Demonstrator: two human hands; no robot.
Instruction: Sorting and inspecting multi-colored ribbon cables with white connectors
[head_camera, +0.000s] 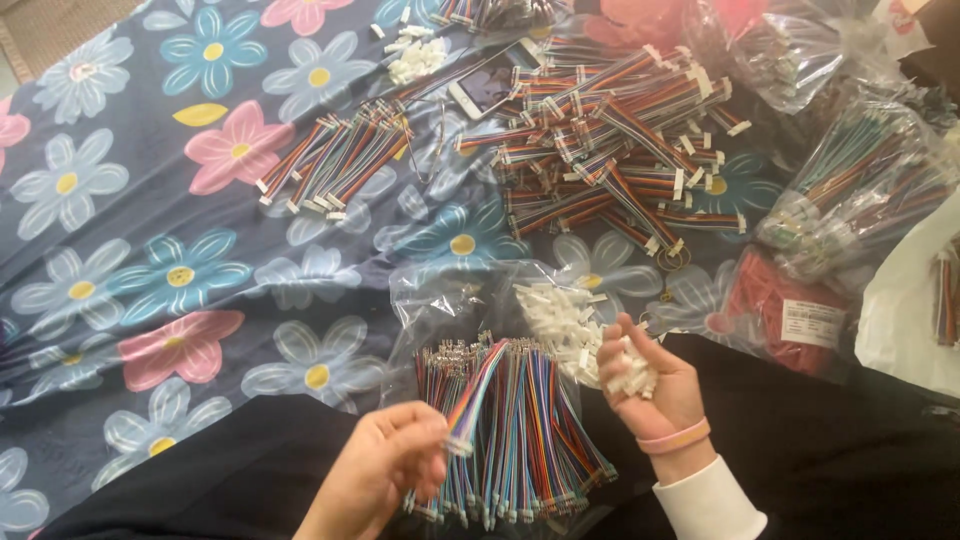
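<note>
My left hand (385, 470) pinches one end of a flat multicoloured ribbon wire (478, 390) that arcs up from a bundle of coloured wires (520, 440) lying in my lap. My right hand (640, 375), with a pink band on the wrist, is cupped around several small white plastic connectors (630, 375). More loose white connectors (555, 315) lie on a clear plastic bag (440, 300) just beyond both hands.
A flowered dark-blue cloth (150, 250) covers the surface. A big heap of finished wire harnesses (610, 140) lies at the back, a smaller row (335, 160) to its left, a phone (490, 80) behind. Clear bags of wires (860, 180) and a red packet (790, 310) sit at right.
</note>
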